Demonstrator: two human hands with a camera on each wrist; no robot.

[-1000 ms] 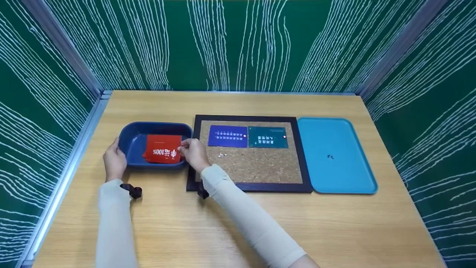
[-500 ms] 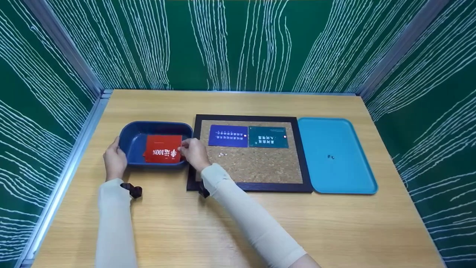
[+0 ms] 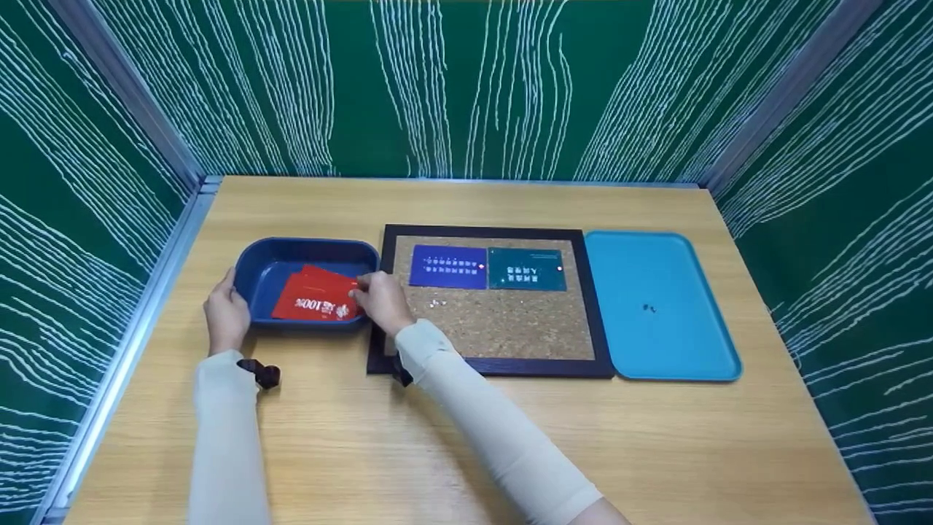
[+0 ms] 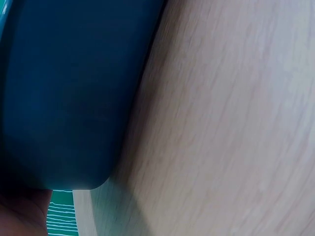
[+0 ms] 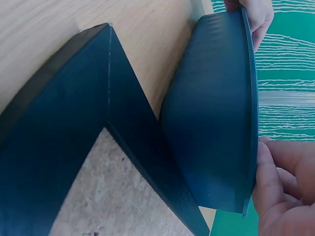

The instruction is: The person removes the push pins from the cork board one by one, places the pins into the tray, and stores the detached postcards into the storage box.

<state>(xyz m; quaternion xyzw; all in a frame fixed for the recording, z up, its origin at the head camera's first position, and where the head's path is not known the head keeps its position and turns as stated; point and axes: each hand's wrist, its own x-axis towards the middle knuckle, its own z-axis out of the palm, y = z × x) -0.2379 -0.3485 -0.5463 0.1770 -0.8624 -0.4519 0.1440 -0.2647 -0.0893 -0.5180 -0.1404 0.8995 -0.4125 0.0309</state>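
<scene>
Your right hand (image 3: 380, 299) sits at the right rim of the dark blue tub (image 3: 256, 284), fingers curled, pinching the edge of the red card (image 3: 315, 306), which lies flat inside the tub w/ another red card under it, poking out at the far side. In the right wrist view the fingers (image 5: 283, 191) wrap over the tub's rim. Your left hand (image 3: 224, 315) grips the tub's left wall, thumb side up over the edge; the left wrist view shows only the tub's outer wall & the wooden table (image 3: 452, 437). Tub sits on the table's left part, touching the black frame of the cork board (image 3: 503, 321). On the cork: a blue card (image 3: 447, 266) & a teal card (image 3: 526, 268) side by side, each pinned, plus a few loose pins (image 3: 436, 302) near your right hand. Further right, just beside the frame, a light blue tray (image 3: 678, 343) w/ small dark pins (image 3: 647, 308) in it.
</scene>
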